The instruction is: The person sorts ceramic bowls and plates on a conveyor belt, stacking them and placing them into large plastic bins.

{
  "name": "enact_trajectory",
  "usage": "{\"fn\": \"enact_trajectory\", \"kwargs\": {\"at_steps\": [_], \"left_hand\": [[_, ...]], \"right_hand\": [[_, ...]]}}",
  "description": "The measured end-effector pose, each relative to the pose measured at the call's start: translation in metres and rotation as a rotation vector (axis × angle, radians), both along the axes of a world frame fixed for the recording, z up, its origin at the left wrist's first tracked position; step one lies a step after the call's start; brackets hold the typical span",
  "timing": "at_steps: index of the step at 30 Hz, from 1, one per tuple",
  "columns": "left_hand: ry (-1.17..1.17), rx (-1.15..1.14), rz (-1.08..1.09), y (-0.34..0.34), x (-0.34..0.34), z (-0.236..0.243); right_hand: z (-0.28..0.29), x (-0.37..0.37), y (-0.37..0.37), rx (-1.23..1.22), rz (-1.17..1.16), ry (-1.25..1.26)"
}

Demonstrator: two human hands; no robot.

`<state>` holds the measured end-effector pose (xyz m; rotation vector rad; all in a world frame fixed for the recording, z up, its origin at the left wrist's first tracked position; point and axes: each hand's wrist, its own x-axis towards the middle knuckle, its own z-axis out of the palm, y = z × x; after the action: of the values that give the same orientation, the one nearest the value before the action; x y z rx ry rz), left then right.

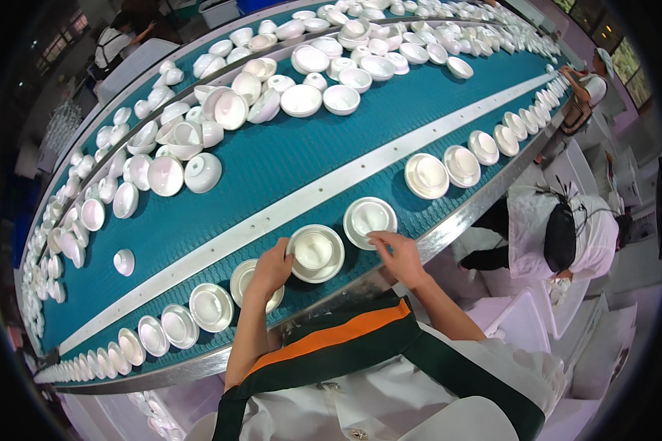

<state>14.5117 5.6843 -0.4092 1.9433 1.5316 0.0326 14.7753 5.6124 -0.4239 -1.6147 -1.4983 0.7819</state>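
Observation:
Straight in front of me, a stack of white bowls [315, 273] stands on the blue-green conveyor belt, a small bowl [315, 251] nested inside it. My left hand [271, 269] is closed at the left rim of this stack; its fingertips are partly hidden. Beneath that hand and wrist, another white bowl stack [243, 278] is half covered. My right hand [399, 259] reaches to the near rim of the bowl stack [370, 220] just to the right, its fingers stretched out and slightly bent, with the fingertips at the rim.
A metal divider strip [294, 209] splits the belt [272, 176]. Beyond it lie many loose white bowls [301, 101]. Nested bowls [426, 176] line the near lane. The belt's metal edge [449, 235] runs before me. Co-workers [566, 235] and plastic crates [522, 323] are at the right.

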Motion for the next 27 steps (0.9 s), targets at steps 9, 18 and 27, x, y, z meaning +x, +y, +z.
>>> {"fn": "enact_trajectory", "kwargs": {"at_steps": [9,18,27], "left_hand": [[-0.029,0.224,-0.192,0.025,0.107,0.002],[0.115,0.023,-0.123,0.026,0.14,-0.018],[0.053,0.033,-0.013,0.039,0.151,-0.025]], "right_hand": [[-0.054,0.096,0.045,0.175,-0.249,-0.673],[-0.032,0.089,0.025,0.151,0.013,-0.515],[-0.038,0.173,0.036,0.132,-0.287,-0.063]]}}
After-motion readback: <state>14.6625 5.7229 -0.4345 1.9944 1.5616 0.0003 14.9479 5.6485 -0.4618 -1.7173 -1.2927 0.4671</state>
